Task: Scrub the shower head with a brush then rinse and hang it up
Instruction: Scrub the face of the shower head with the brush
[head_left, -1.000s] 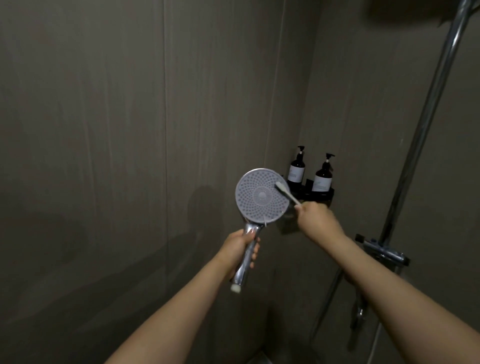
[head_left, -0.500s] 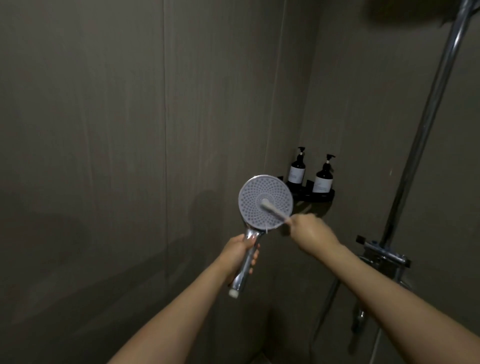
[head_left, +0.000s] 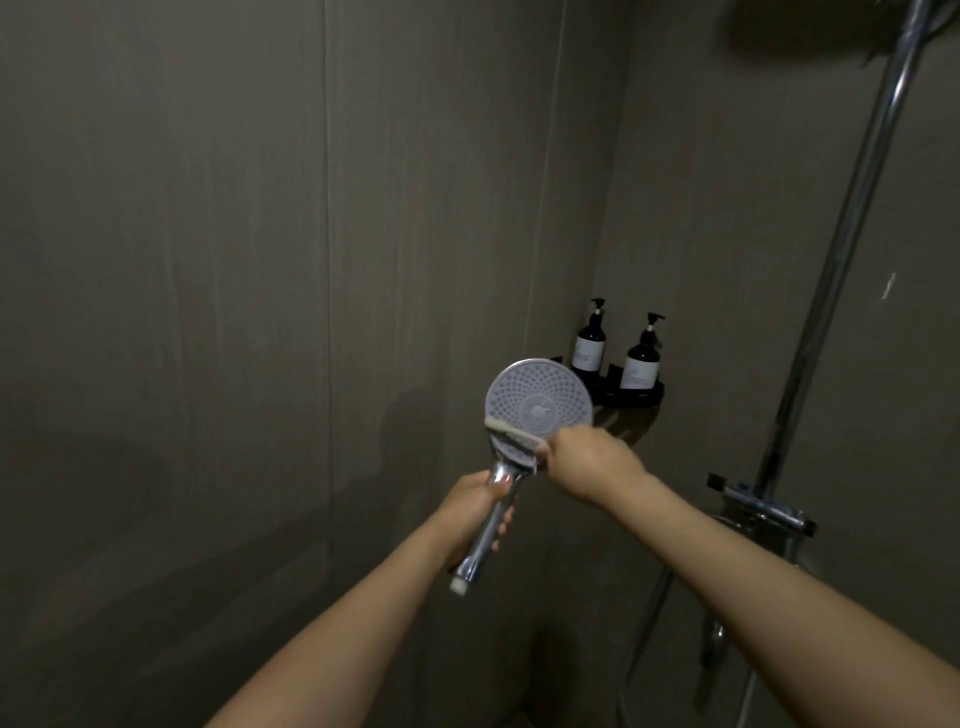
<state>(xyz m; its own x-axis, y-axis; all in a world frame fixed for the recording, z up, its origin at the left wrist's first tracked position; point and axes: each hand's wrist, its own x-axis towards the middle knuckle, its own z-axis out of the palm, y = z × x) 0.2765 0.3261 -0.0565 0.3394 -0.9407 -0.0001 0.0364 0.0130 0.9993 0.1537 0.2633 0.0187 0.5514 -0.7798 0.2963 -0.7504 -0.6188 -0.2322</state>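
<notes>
Two hands busy on the shower head (head_left: 540, 402), raised before the corner.
Your left hand (head_left: 478, 501) clenches its chrome handle; your right hand (head_left: 589, 460) grips the brush (head_left: 511, 432) laid across the lower face.

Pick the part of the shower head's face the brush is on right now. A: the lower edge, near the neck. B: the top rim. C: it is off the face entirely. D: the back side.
A: the brush, held in the right hand, lies across the lower edge of the shower head, just above the handle gripped by the left hand.

You have one shower head (head_left: 538, 402), one brush (head_left: 511, 432), two pump bottles (head_left: 589, 343) (head_left: 641, 359) on one corner shelf (head_left: 636, 398), and one riser rail (head_left: 852, 228).
</notes>
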